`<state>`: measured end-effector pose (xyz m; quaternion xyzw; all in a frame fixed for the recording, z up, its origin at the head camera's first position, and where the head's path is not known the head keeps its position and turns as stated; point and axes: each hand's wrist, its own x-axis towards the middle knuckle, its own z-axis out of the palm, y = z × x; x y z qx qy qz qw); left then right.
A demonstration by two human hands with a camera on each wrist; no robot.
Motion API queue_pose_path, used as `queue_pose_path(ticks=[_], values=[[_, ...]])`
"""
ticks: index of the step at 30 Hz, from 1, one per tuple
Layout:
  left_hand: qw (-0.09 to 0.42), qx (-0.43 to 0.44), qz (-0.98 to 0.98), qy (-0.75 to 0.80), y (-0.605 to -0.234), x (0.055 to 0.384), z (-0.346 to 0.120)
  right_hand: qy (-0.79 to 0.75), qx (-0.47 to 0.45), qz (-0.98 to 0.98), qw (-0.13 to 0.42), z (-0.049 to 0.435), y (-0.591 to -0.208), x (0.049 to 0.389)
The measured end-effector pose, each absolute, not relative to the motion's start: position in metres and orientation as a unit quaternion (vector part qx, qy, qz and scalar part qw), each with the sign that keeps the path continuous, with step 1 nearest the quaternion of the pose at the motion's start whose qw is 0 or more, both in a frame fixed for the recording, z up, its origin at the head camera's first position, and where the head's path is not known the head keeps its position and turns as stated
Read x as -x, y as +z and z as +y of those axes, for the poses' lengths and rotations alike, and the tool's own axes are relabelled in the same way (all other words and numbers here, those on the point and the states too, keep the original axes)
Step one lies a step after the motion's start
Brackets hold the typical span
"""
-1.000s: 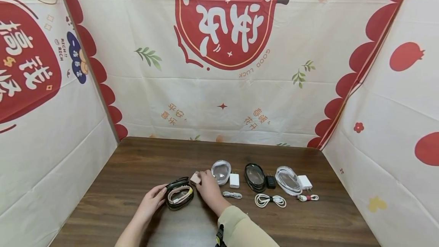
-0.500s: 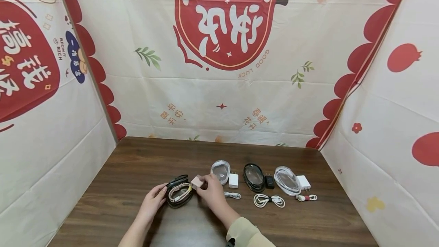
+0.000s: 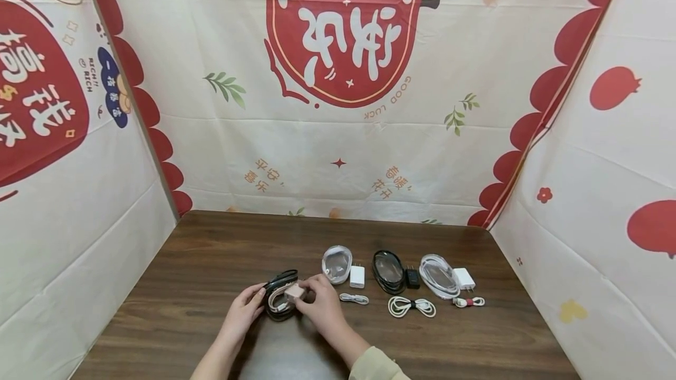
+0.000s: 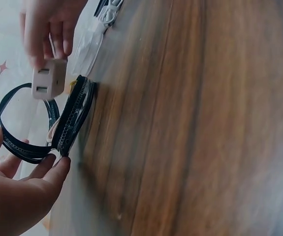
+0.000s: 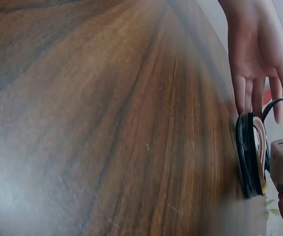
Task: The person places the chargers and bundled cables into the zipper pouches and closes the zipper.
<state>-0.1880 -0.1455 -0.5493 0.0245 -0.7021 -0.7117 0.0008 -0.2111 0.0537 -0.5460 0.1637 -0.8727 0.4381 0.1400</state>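
My left hand (image 3: pixel 244 312) holds a small round zip case (image 3: pixel 285 276) with black edges by its left side. The case stands open, its lid ring raised, in the left wrist view. A pale pink cable (image 3: pixel 273 299) lies coiled inside it. My right hand (image 3: pixel 324 304) pinches a pale pink charger plug (image 4: pixel 50 78) between thumb and fingers. Two USB ports show on the charger's face. In the head view the charger is over the right part of the case; whether it touches the cable cannot be told.
Rightward on the wooden table (image 3: pixel 211 251) lie a white-edged round case (image 3: pixel 337 280), white charger (image 3: pixel 357 277), white cable (image 3: pixel 354 298), black-edged case (image 3: pixel 375 268), black charger (image 3: pixel 412 278), tied cable (image 3: pixel 399 306), another white-edged case (image 3: pixel 429 286), white charger (image 3: pixel 464 278) and red-tied cable (image 3: pixel 469 302). Fabric walls stand around.
My right hand has lifted the pink charger from beside the case and brought it left over the case's opening. My left hand keeps holding the case. The view has shifted slightly.
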Motion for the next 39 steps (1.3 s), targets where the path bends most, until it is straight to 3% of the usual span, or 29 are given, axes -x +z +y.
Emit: queue_pose_path(ticks=[27,34,39], values=[[-0.009,-0.027,-0.697,-0.716,-0.555,0.183,-0.135,0.434,-0.157,-0.879,0.122,0.042,-0.557,0.207],[0.01,0.003,-0.751,-0.66,-0.555,0.184,-0.138,0.441,-0.15,-0.866,0.181,0.055,-0.553,0.207],[0.014,0.031,-0.782,-0.622,-0.556,0.182,-0.139,0.352,-0.22,-0.886,0.205,0.06,-0.547,0.208]])
